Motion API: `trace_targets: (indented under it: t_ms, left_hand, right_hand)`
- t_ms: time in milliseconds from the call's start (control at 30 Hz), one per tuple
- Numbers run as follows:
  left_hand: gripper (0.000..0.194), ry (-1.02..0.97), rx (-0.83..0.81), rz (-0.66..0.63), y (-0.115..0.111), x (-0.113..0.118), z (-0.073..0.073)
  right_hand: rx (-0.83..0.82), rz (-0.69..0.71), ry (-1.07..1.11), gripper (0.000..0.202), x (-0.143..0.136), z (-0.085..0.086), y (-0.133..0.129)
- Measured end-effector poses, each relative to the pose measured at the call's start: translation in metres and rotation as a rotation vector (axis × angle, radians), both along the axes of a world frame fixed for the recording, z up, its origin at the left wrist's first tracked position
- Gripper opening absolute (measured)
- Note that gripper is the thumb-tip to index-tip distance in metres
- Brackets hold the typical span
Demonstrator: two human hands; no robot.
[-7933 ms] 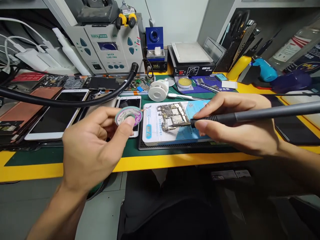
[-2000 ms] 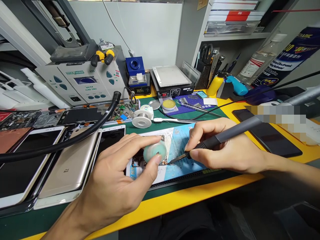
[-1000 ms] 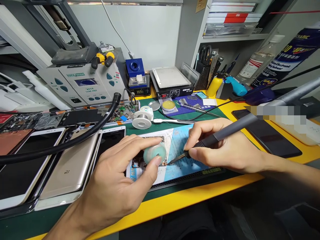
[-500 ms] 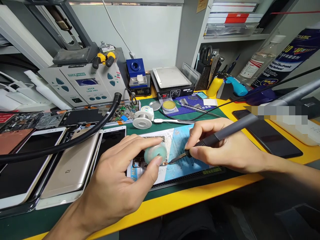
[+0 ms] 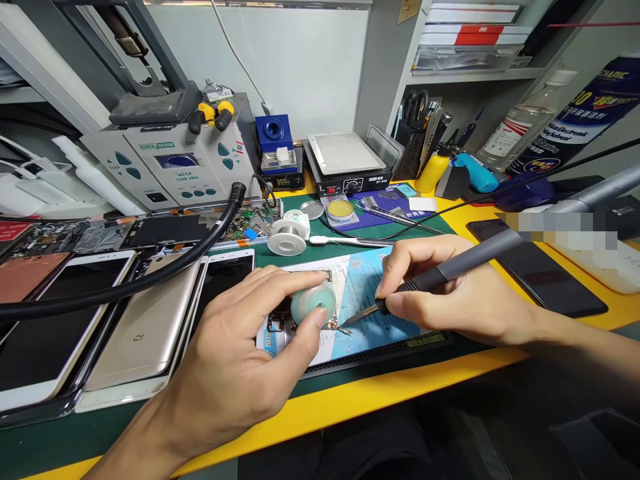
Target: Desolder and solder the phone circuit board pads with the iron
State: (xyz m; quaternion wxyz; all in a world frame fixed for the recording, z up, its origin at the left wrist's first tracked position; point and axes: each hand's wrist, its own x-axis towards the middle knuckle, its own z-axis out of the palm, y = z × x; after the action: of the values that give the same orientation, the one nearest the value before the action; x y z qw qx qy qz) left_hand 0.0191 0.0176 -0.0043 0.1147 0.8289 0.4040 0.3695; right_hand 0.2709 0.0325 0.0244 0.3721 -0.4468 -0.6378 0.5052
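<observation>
My left hand [image 5: 255,347] grips a round pale-green object [image 5: 313,304] between thumb and fingers, over a small circuit board [image 5: 278,323]. That board lies on a blue and white printed sheet [image 5: 367,293], largely hidden by the hand and the round object. In my right hand [image 5: 450,287] is a dark grey pen-like tool [image 5: 480,255] with a pointed metal tip. Its tip is beside the lower right corner of the board, where a small coppery piece sticks out over the sheet.
Phones [image 5: 143,327] lie at the left under a black hose [image 5: 200,243]. Behind the sheet are a solder spool [image 5: 287,241], a white brush [image 5: 345,241] and an open yellow tin [image 5: 340,209]. A dark phone [image 5: 545,273] lies at the right.
The tool tip has shifted slightly right, away from the board corner. A small coppery piece now shows sticking out at that corner. The whole view has shifted slightly.
</observation>
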Motion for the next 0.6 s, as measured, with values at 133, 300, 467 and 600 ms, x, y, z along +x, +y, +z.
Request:
trace_targets:
  t_ms: [133, 300, 467, 600]
  left_hand:
    - [0.025, 0.011, -0.007, 0.008, -0.0007, 0.0008, 0.0013]
    - [0.023, 0.008, -0.006, 0.017, -0.002, 0.0017, 0.0029]
    - [0.025, 0.0, 0.008, 0.022, -0.0025, 0.0001, 0.0006]
    - [0.026, 0.002, 0.009, 0.021, -0.0017, 0.0011, 0.0013]
  right_hand:
    - [0.011, 0.022, -0.003, 0.015, 0.0009, 0.0, -0.0012]
    - [0.021, 0.0, -0.019, 0.015, -0.0012, -0.0007, -0.0031]
    - [0.026, -0.013, -0.033, 0.015, -0.0025, -0.001, -0.0054]
    - [0.038, -0.01, -0.018, 0.013, -0.0016, -0.0013, -0.0071]
